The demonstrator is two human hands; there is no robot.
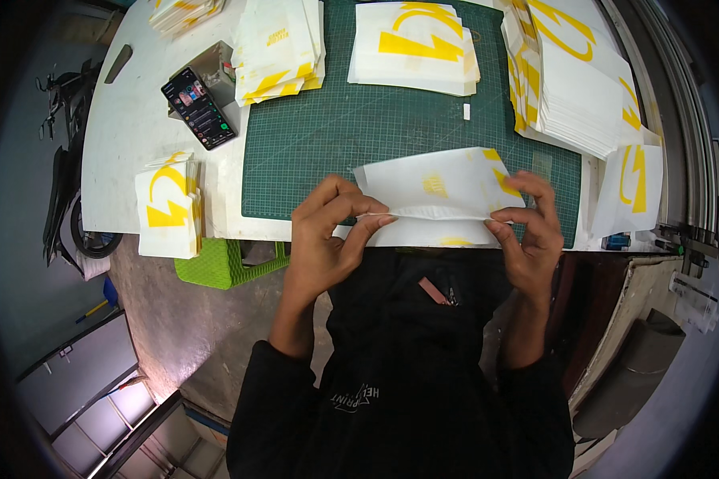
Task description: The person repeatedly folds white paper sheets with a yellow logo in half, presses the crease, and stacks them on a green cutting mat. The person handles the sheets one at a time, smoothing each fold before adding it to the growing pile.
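Note:
A white sheet of paper (423,169) with yellow print lies at the front edge of the green cutting mat (295,160). A raised crease runs across it from side to side. At the crease's left end, my left hand (327,227) pinches the paper between thumb and fingers. My right hand (533,231) grips the right end of the same crease with thumb and forefinger, its upper fingers slightly blurred. The sheet's near part reaches the table edge in front of my body. Whether the paper is a single layer or a flat bag, I cannot tell.
Stacks of similar printed papers stand at the back left (280,48), back middle (411,44), right (575,88) and left edge (168,203). A phone (200,108) leans on a small box (216,68). Below the table is a green plastic stool (216,263).

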